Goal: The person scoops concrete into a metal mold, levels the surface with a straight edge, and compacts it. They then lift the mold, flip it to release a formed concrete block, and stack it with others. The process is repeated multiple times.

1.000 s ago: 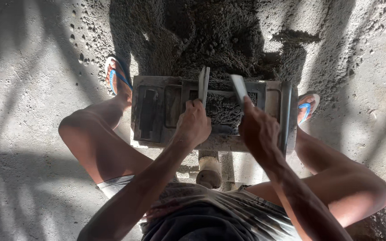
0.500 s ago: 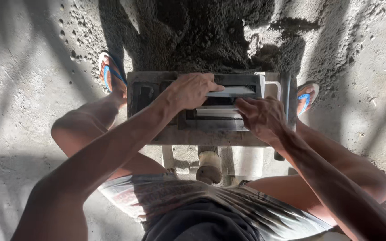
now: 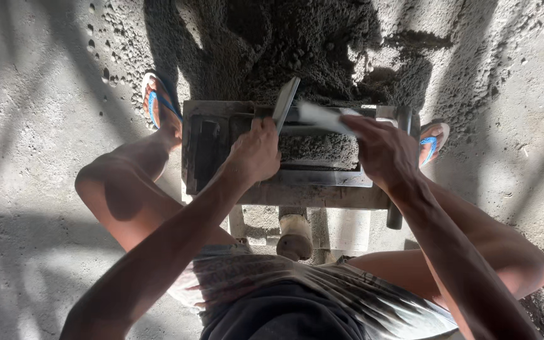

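I sit over a grey metal block mould on the ground between my knees. Its middle cavity holds dark damp sand mix. My left hand grips a flat metal plate standing on edge at the cavity's left side. My right hand holds a second flat plate, lying tilted across the top of the cavity toward the right.
A big heap of dark sand mix lies just beyond the mould. My feet in blue flip-flops flank it. A wooden handle end sticks out below the mould. Pale concrete floor surrounds everything.
Half a second ago both hands lay flat over the cavity; now they have drawn apart, the left raising one plate on edge, the right lifting the other plate at a slant.
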